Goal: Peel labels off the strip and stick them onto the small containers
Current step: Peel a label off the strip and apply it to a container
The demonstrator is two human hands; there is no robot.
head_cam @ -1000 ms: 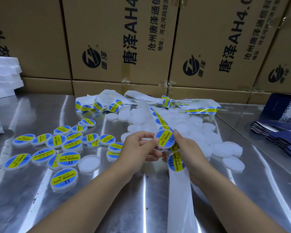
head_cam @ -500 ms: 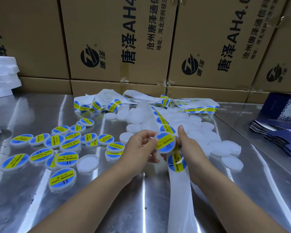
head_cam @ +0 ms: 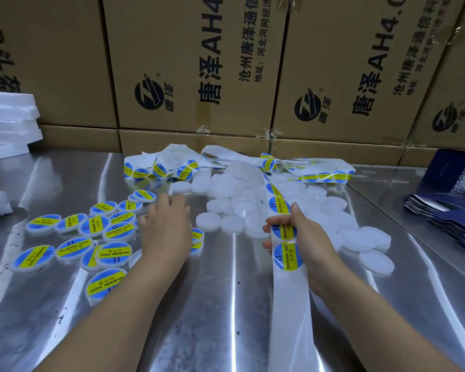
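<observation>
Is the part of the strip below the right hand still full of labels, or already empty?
Empty. Below the last label near the right hand, the strip is bare white backing down to the frame edge.

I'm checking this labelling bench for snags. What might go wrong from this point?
1. The right hand pinches the label strip right over a printed label; that grip may crease it or lift its edge.
2. The left hand is low over the labelled containers, which already overlap, so it may knock some askew.
3. The strip's bare tail trails off the table's near edge and might snag on an arm.
</observation>
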